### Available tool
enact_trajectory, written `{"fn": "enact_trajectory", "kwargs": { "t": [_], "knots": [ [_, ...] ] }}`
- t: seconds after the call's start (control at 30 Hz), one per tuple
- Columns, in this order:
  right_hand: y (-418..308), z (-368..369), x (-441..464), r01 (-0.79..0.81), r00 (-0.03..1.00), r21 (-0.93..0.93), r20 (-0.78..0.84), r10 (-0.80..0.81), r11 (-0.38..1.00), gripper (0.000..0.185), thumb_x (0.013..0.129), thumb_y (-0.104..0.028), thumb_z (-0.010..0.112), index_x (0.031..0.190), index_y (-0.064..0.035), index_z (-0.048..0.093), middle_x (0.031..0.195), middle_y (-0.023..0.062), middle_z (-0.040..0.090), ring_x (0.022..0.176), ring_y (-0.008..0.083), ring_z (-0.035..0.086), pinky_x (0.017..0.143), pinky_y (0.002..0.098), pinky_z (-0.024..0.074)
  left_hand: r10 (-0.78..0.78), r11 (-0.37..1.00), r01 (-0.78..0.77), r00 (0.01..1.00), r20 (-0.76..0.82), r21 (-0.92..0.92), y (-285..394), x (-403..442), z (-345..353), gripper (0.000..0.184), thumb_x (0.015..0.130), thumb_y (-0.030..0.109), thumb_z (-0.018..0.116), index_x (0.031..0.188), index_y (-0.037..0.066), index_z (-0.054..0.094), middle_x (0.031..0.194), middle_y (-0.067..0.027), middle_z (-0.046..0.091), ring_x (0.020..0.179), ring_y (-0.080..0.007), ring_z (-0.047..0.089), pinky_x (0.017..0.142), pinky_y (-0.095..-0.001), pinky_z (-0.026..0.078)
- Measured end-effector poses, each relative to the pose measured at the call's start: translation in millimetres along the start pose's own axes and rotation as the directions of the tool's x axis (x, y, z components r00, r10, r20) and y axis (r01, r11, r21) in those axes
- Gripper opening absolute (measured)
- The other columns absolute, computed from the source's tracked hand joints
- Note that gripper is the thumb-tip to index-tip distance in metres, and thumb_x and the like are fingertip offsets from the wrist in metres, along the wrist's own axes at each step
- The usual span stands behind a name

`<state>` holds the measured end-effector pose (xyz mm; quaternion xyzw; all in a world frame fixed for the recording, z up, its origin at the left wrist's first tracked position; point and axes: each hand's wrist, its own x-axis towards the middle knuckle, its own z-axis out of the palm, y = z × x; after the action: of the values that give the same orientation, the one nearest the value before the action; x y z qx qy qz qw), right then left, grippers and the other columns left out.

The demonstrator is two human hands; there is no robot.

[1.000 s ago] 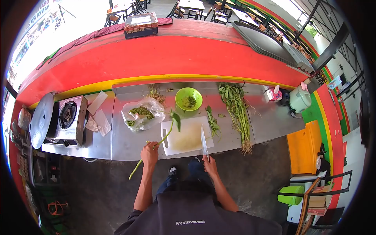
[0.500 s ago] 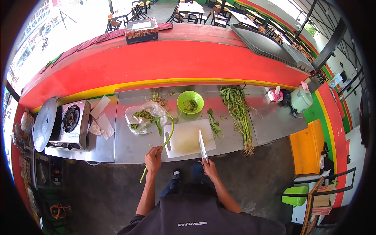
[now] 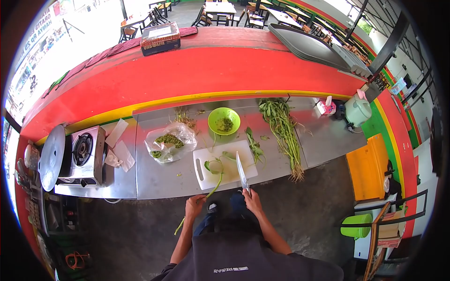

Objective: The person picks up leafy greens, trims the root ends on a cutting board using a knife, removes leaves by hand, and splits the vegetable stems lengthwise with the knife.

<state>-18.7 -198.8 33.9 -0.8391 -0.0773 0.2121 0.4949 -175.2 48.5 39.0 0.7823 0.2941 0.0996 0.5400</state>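
Observation:
My left hand (image 3: 195,205) is closed around a long green stalk (image 3: 216,185) at the front edge of the counter. The stalk's leafy end lies over the white cutting board (image 3: 229,177), and its other end hangs below my hand. In my right hand (image 3: 252,201) is a kitchen knife (image 3: 242,171), gripped by the handle, its blade pointing away from me over the board's right side. Behind the board sits a green bowl (image 3: 224,112) with chopped greens inside. An opened clear plastic bag (image 3: 186,136) of green pieces lies left of the board.
Right of the board lie a leafy sprig (image 3: 254,145) and a bundle of leafy stalks with roots (image 3: 281,136). A gas stove (image 3: 83,154) and a large round lid (image 3: 52,158) are at the left. A tissue pack (image 3: 326,107) is at the far right. A red wall (image 3: 197,70) borders the counter's back.
My left hand has moved right, bringing the stalk's leafy end from the board's left edge onto the board. My right hand still holds the knife in nearly the same place.

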Motion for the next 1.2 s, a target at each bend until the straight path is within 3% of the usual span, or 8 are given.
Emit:
{"fn": "enact_trajectory", "kwargs": {
  "t": [0.13,0.2,0.3,0.53,0.7,0.9,1.2],
  "knots": [
    [-13.1,-1.6,-4.1,0.116,0.993,-0.161,0.046,-0.110,0.980,0.043,0.096,-0.043,0.058,0.082,-0.0014,0.056,0.067,0.0141,0.060,0.057,0.0291,0.059,0.055,0.0400,0.0455,-0.042,0.998,0.042,0.999,-0.016,0.039,-3.3,-6.3,-2.4,0.018,0.085,0.020,0.069,0.097,0.008,0.075,0.082,-0.0096,0.073,0.080,-0.0229,0.072,0.073,-0.0339,0.053],
    [-24.5,-3.5,-7.4,0.075,0.991,-0.285,0.128,-0.039,0.956,0.045,0.095,-0.044,0.057,0.085,-0.0003,0.056,0.077,0.0230,0.063,0.076,0.0434,0.061,0.067,0.0459,0.0468,-0.050,0.999,0.050,0.998,-0.025,0.011,-4.3,-6.5,-3.9,0.019,0.086,0.020,0.068,0.097,0.007,0.075,0.080,-0.0089,0.073,0.078,-0.0208,0.072,0.072,-0.0325,0.053],
    [-20.5,1.4,-3.1,0.110,0.987,-0.339,0.147,-0.062,0.934,0.047,0.095,-0.046,0.055,0.085,-0.0010,0.056,0.081,0.0258,0.064,0.082,0.0481,0.060,0.068,0.0490,0.0473,-0.074,0.997,0.075,0.997,-0.033,0.017,-4.1,-7.1,-5.8,0.018,0.086,0.019,0.067,0.097,0.006,0.074,0.079,-0.0088,0.073,0.077,-0.0190,0.072,0.071,-0.0313,0.052],
    [-25.2,-0.8,1.8,0.138,0.982,-0.438,0.176,-0.066,0.888,0.047,0.095,-0.047,0.055,0.087,-0.0012,0.057,0.082,0.0269,0.065,0.083,0.0483,0.061,0.071,0.0540,0.0476,-0.088,0.996,0.087,0.996,-0.028,-0.008,-7.0,-9.7,-4.5,0.018,0.086,0.018,0.067,0.097,0.005,0.074,0.078,-0.0083,0.073,0.077,-0.0184,0.072,0.069,-0.0302,0.052],
    [-29.7,-2.0,7.5,0.158,0.983,-0.612,0.168,-0.067,0.775,0.041,0.096,-0.044,0.051,0.098,-0.0035,0.057,0.082,0.0256,0.067,0.081,0.0494,0.062,0.073,0.0564,0.0498,-0.059,0.998,0.059,0.998,-0.029,-0.020,-4.7,-10.9,-3.0,0.020,0.086,0.019,0.067,0.098,0.004,0.074,0.079,-0.0089,0.073,0.077,-0.0180,0.072,0.069,-0.0307,0.052],
    [-32.9,4.9,13.2,0.166,0.980,-0.618,0.190,-0.059,0.769,0.040,0.098,-0.042,0.048,0.107,-0.0041,0.054,0.077,0.0289,0.065,0.075,0.0500,0.064,0.069,0.0581,0.0514,-0.095,0.995,0.094,0.995,-0.014,-0.043,1.4,-14.2,-1.0,0.019,0.087,0.019,0.067,0.098,0.004,0.074,0.080,-0.0097,0.073,0.080,-0.0181,0.072,0.072,-0.0309,0.052],
    [-43.7,-1.8,23.6,0.249,0.964,-0.671,0.240,-0.114,0.699,0.036,0.097,-0.039,0.052,0.102,-0.0035,0.053,0.073,0.0271,0.065,0.072,0.0481,0.065,0.064,0.0571,0.0522,-0.101,0.991,0.102,0.995,0.018,-0.084,16.3,-17.3,-2.1,0.023,0.090,0.021,0.065,0.103,0.003,0.072,0.082,-0.0075,0.073,0.081,-0.0149,0.069,0.075,-0.0327,0.052]
  ]
}}
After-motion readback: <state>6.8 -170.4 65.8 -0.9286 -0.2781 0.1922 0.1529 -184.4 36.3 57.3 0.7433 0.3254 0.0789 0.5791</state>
